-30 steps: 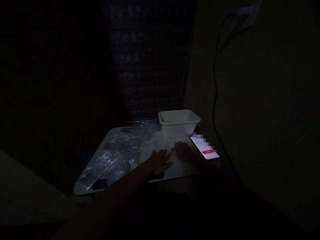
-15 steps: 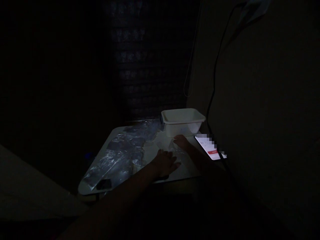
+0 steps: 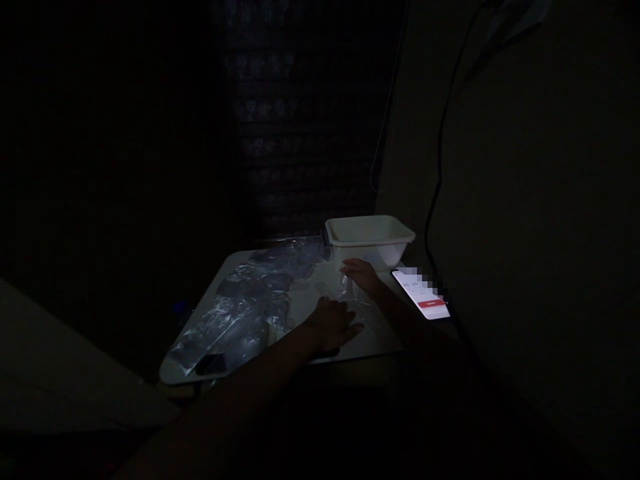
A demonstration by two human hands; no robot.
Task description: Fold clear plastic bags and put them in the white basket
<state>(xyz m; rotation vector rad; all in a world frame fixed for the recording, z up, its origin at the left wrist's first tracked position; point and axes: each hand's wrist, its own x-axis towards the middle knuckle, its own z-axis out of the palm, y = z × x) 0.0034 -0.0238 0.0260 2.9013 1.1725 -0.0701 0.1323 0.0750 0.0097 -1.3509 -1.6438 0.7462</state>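
My left hand (image 3: 333,325) lies flat near the front of a small white table (image 3: 385,337), fingers spread, palm down on a piece of clear plastic that looks like a bag. Just beyond it, my right hand (image 3: 363,277) has its thumb and fingers together on the raised edge of this clear plastic bag (image 3: 346,287). Dim light hides the exact grip. A white plastic tub (image 3: 370,243) stands right behind my right hand. To the left, several crinkled clear plastic bags (image 3: 240,327) are spread over the table.
A lit phone (image 3: 423,293) rests at the table's right edge, with a black cable (image 3: 435,200) hanging along the wall beside it. A small dark object (image 3: 211,364) sits at the front left corner. Dark blinds (image 3: 270,147) hang behind the table.
My right hand has risen slightly, lifting the bag's edge. My left hand stays flat in nearly the same place. The view has shifted a little.
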